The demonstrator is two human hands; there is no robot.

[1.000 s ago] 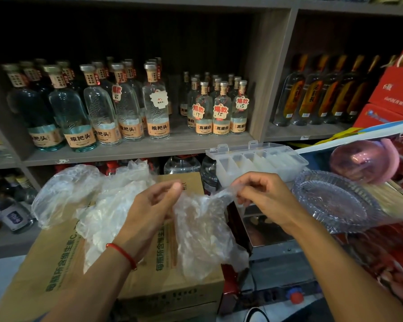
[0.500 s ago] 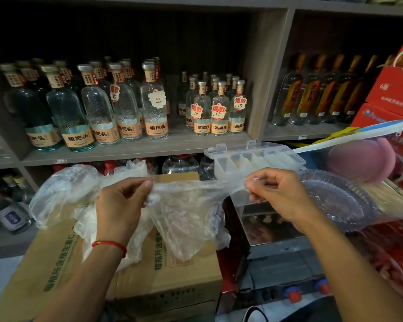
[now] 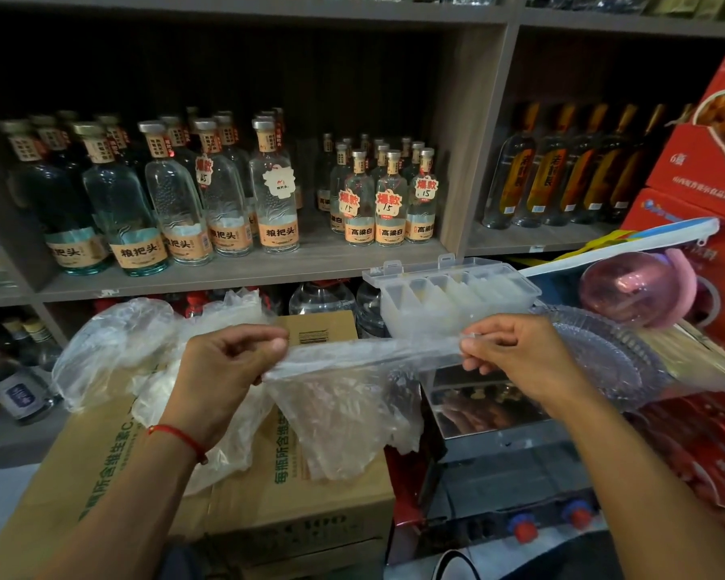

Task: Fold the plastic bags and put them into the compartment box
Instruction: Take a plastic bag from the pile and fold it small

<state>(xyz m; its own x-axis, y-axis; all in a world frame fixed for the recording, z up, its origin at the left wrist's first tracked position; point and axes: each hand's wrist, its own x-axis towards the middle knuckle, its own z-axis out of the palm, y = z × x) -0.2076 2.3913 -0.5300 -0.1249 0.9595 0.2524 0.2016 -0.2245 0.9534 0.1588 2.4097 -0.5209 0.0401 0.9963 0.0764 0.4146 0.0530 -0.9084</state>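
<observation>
A clear plastic bag (image 3: 344, 408) hangs stretched between my two hands, its top edge pulled taut and level. My left hand (image 3: 227, 370) pinches the left end of that edge, and my right hand (image 3: 515, 357) pinches the right end. Just behind the right hand stands the translucent compartment box (image 3: 453, 295), lid open, with folded bags in several of its cells. A heap of loose clear plastic bags (image 3: 143, 353) lies on a cardboard carton (image 3: 285, 491) to the left.
Shelves of glass liquor bottles (image 3: 227, 194) fill the background. A clear glass plate (image 3: 603, 353) and a pink ball (image 3: 628, 286) sit at right, beside red gift boxes (image 3: 704, 169). Below the box is a metal appliance (image 3: 499, 487) with red knobs.
My hands have moved apart, the left going left and the right going right, so the crumpled bag is now drawn out taut between them.
</observation>
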